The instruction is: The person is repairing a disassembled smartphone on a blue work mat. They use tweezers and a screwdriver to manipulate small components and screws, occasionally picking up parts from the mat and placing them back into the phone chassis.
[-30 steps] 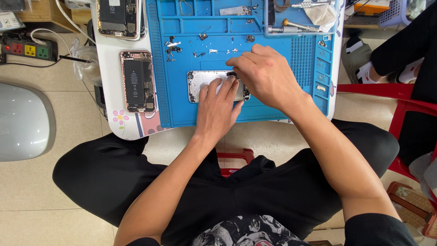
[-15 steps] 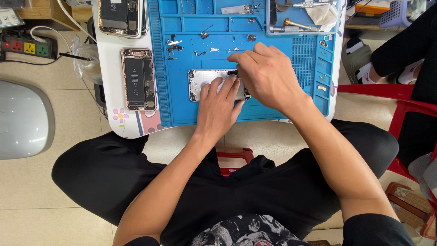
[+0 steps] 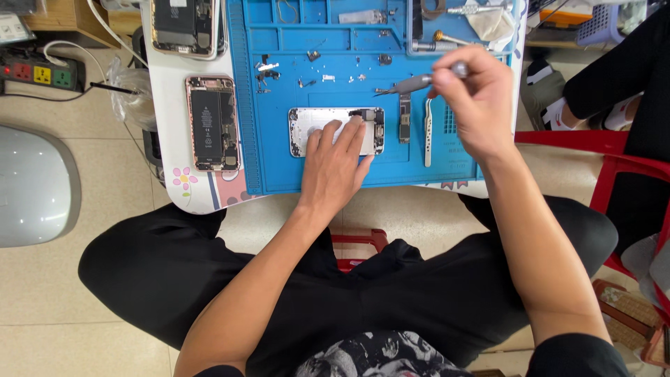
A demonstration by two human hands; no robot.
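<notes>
Opened phone (image 3: 213, 123), power strip (image 3: 31, 72) (floor), tweezers (image 3: 428, 131).

On the blue mat (image 3: 279, 171), the near left part is bare, so a hand could pass there. Far on the mat, small screws and parts (image 3: 307, 70) lie scattered in the way. To the right of the silver phone shell (image 3: 310, 126), a circuit board (image 3: 405, 119) and tweezers (image 3: 428, 132) leave only narrow gaps. The opened phone (image 3: 211, 124) blocks the left side.

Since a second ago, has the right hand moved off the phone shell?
Yes. The right hand has lifted off the silver phone shell toward the blue mat's right edge, holding a screwdriver.
</notes>
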